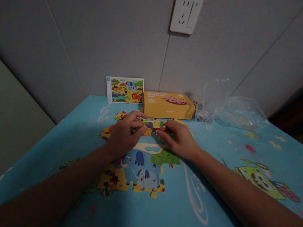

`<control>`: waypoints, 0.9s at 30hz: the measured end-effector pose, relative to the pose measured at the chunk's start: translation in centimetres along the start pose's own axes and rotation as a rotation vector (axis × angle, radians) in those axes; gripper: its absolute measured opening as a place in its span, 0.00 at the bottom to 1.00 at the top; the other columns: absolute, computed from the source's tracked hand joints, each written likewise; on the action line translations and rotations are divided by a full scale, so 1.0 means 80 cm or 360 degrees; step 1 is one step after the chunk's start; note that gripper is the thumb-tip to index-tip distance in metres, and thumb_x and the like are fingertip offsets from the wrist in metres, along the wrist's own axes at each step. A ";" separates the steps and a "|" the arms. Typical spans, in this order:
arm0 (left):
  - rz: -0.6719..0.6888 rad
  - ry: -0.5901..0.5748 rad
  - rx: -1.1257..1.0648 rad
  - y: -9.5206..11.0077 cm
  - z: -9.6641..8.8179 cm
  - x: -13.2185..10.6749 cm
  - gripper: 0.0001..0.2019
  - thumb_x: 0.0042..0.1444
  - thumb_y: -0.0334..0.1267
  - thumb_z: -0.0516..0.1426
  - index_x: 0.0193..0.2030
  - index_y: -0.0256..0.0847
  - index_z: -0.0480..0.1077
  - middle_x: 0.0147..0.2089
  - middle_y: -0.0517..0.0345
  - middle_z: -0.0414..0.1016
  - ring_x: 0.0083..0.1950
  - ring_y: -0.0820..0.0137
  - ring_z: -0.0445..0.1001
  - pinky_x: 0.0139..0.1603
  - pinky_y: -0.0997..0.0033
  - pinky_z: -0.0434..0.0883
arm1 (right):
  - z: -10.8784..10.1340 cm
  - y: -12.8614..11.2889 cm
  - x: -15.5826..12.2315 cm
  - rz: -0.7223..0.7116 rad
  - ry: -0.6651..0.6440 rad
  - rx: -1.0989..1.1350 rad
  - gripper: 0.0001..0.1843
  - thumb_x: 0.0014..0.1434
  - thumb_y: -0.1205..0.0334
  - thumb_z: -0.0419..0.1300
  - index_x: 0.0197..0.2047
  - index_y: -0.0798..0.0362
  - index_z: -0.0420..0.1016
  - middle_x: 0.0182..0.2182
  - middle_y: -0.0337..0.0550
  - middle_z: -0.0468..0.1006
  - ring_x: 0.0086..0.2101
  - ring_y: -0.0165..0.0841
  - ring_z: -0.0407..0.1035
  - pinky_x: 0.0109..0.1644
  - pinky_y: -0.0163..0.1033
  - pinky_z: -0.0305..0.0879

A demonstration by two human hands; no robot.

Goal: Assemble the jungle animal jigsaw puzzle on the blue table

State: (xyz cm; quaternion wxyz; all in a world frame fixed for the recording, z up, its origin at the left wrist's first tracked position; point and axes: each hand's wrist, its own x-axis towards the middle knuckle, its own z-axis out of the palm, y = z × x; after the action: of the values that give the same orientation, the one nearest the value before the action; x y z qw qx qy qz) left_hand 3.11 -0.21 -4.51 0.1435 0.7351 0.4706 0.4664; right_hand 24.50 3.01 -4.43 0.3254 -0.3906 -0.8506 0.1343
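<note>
A partly joined jigsaw (142,174) with a blue elephant and a green bush lies on the blue cartoon tablecloth (212,206). Above it, my left hand (123,134) and my right hand (180,138) meet over a small cluster of puzzle pieces (152,125). The left hand's fingers curl and pinch the cluster's left edge. The right hand's fingertips press on its right edge. Loose pieces (107,131) lie to the left of my left hand.
A yellow puzzle box (168,105) stands by the wall. A reference picture card (124,89) leans on the wall beside it. Crumpled clear plastic bags (230,109) lie to the right. A wall socket (187,11) is above.
</note>
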 end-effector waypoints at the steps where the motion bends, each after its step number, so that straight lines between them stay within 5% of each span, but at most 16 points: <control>1: 0.0030 -0.0030 0.0008 0.001 0.000 0.000 0.13 0.59 0.32 0.56 0.50 0.39 0.69 0.29 0.64 0.78 0.40 0.69 0.79 0.47 0.69 0.71 | 0.000 0.000 0.000 0.0029 0.0011 0.0037 0.13 0.63 0.56 0.57 0.30 0.54 0.70 0.24 0.40 0.71 0.26 0.30 0.60 0.32 0.37 0.53; 6: 0.0094 -0.0181 0.0075 0.008 -0.001 -0.001 0.22 0.57 0.31 0.55 0.59 0.39 0.68 0.27 0.64 0.78 0.35 0.69 0.77 0.47 0.66 0.71 | 0.000 0.001 0.000 0.0178 0.0098 0.0176 0.15 0.65 0.52 0.55 0.33 0.54 0.72 0.26 0.42 0.74 0.26 0.30 0.62 0.31 0.37 0.53; 12: 0.0094 -0.0228 0.0135 0.008 -0.001 -0.004 0.26 0.56 0.30 0.55 0.62 0.42 0.66 0.28 0.64 0.76 0.35 0.68 0.75 0.48 0.64 0.70 | -0.001 0.002 0.001 0.0064 0.0074 0.0128 0.16 0.66 0.55 0.53 0.29 0.53 0.69 0.22 0.38 0.68 0.25 0.29 0.59 0.32 0.37 0.52; 16: 0.0197 -0.0202 0.0278 0.005 -0.002 -0.004 0.30 0.55 0.30 0.55 0.66 0.42 0.62 0.37 0.58 0.74 0.40 0.66 0.72 0.46 0.64 0.69 | -0.004 0.003 -0.001 -0.0028 0.0001 0.0132 0.15 0.65 0.55 0.53 0.29 0.53 0.67 0.24 0.39 0.68 0.26 0.29 0.60 0.32 0.37 0.53; 27: 0.0290 -0.0268 0.0345 -0.002 -0.001 -0.004 0.28 0.54 0.32 0.59 0.62 0.43 0.64 0.34 0.59 0.69 0.40 0.66 0.68 0.44 0.66 0.68 | -0.004 0.002 0.000 0.0094 -0.0004 0.0208 0.17 0.65 0.51 0.53 0.27 0.52 0.66 0.21 0.36 0.65 0.23 0.28 0.56 0.30 0.37 0.52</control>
State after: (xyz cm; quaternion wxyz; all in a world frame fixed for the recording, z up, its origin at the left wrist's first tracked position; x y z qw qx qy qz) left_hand 2.96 -0.44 -4.77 0.0595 0.8225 0.4358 0.3607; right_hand 24.80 3.12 -4.23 0.3449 -0.3933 -0.8286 0.1995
